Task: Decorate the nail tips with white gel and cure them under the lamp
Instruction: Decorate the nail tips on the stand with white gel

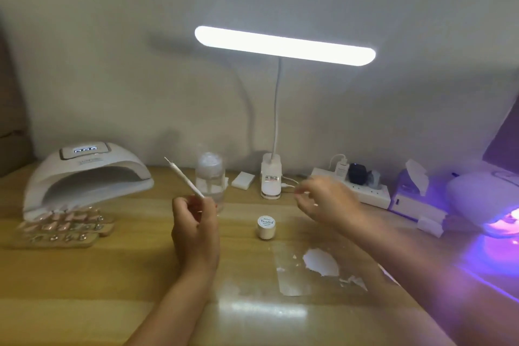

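Note:
My left hand (195, 223) is closed around a thin white brush (184, 177) that points up and to the left. Over the table's middle my right hand (323, 199) hovers blurred, fingers curled; whether it pinches something small I cannot tell. A small white gel jar (266, 227) stands shut between my hands. In front of it lies a clear sheet (292, 278) with a smear of white gel (321, 262). Wooden holders with nail tips (60, 229) lie at the left, partly under the mouth of a white curing lamp (84, 177).
A lit desk lamp (285, 45) stands at the back on its white base (271, 181). A clear bottle (210, 177) is behind my left hand. At the right are a power strip (365, 191), a tissue box (412, 194) and a second curing lamp (488, 205) glowing purple.

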{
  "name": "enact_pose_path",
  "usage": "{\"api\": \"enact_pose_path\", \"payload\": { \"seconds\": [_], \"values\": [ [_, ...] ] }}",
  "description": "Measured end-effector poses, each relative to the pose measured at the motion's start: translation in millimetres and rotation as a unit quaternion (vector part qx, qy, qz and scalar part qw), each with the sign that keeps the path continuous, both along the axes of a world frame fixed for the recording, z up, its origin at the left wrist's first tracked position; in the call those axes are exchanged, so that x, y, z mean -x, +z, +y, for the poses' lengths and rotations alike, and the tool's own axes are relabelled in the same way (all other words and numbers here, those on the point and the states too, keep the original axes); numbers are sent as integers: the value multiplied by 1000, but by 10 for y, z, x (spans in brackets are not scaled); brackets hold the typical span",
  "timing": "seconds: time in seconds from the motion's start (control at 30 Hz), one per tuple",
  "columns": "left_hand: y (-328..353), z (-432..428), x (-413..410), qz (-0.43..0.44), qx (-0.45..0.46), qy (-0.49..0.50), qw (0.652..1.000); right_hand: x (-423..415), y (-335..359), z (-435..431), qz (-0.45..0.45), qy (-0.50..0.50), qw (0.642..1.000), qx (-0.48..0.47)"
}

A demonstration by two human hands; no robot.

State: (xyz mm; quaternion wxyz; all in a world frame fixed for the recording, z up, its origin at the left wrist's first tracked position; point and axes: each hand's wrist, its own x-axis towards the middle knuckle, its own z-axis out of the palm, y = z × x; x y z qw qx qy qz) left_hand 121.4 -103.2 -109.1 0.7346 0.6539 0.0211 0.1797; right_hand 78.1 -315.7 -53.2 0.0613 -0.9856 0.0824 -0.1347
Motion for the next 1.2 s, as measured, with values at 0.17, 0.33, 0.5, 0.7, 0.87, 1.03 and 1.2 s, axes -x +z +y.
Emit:
{"api": "enact_pose_path", "payload": {
  "seconds": [0.17, 0.33, 0.5, 0.7, 0.87, 1.03, 1.2],
  "values": [
    [-79, -3, -83, -18, -3, 31, 999, -1031, 112, 513, 54, 24, 998, 15],
    [-125, -43, -171, -19, 11, 33, 999, -1470, -106, 655, 109, -17, 990, 89],
    [-161, -54, -228, -25, 16, 34, 999, -1571, -214, 679, 67, -4, 990, 121],
    [-173, -67, -206, -28, 17, 17, 999, -1564, -238, 645, 32, 20, 990, 134],
    [-156, -75, -187, -28, 7, 19, 999, -1551, -257, 621, 23, -3, 998, 52],
    [-156, -84, -186, -27, 7, 17, 999, -1584, -189, 493, 30, -34, 995, -87],
    [-151, -90, -181, -25, 12, 11, 1000, -1510, -248, 519, -19, -20, 1000, -10]
  ]
}}
